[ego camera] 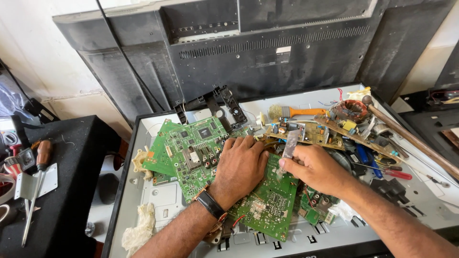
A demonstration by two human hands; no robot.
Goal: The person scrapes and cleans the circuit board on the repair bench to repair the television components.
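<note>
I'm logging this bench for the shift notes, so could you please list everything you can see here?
circuit boards: several, green, piled mid-tray
brown board: one, brown, behind the hands
tray: one, grey metal, holds the pile
brush: one, orange handle, back of tray
coil: one, copper, right rear
hammer: one, wooden handle, right edge
bracket: one, black, rear of tray
back cover: one, black, leaning on wall
screwdriver: one, brown handle, left black table
rags: two, off-white, tray's left side
watch: one, black, left wrist
left hand: flat on green board
right hand: pinching a grey strip
</note>
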